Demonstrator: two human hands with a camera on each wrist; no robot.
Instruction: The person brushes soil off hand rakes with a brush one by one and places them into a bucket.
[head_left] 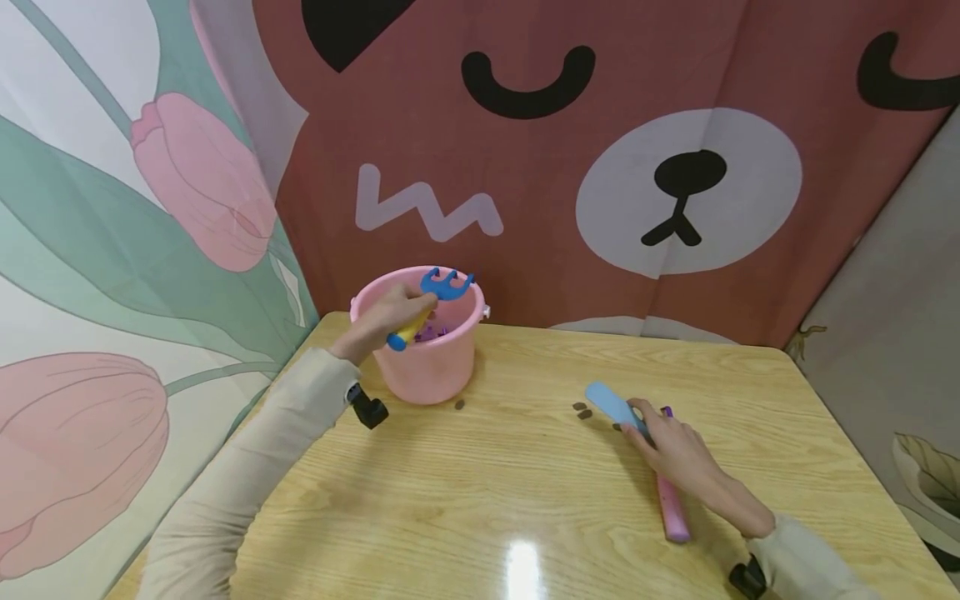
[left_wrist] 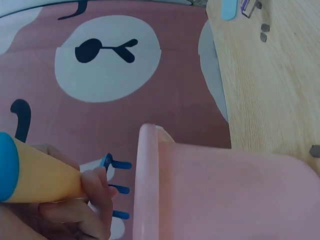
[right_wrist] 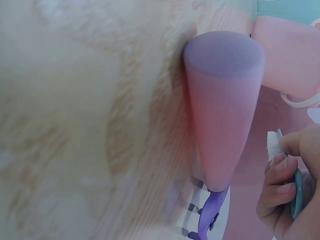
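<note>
My left hand (head_left: pixel 397 308) grips a toy rake with a yellow handle (left_wrist: pixel 50 172) and a blue tined head (head_left: pixel 447 285). It holds the rake over the rim of a pink bucket (head_left: pixel 427 375), tines pointing away from me. Small purple pieces (head_left: pixel 431 333) lie inside the bucket. On the right, my right hand (head_left: pixel 678 450) pinches a light blue brush (head_left: pixel 611 403); white bristles (right_wrist: pixel 273 145) show at its fingertips in the right wrist view. Under that hand, a second rake with a pink handle (head_left: pixel 672 508) and purple tined head (right_wrist: pixel 212 212) lies on the table, partly hidden.
Small dark flat pieces (head_left: pixel 583 411) lie on the wooden table (head_left: pixel 487 483) near the brush, and another dark piece (head_left: pixel 460 405) is beside the bucket. A printed bear curtain (head_left: pixel 525 275) hangs right behind the table's far edge.
</note>
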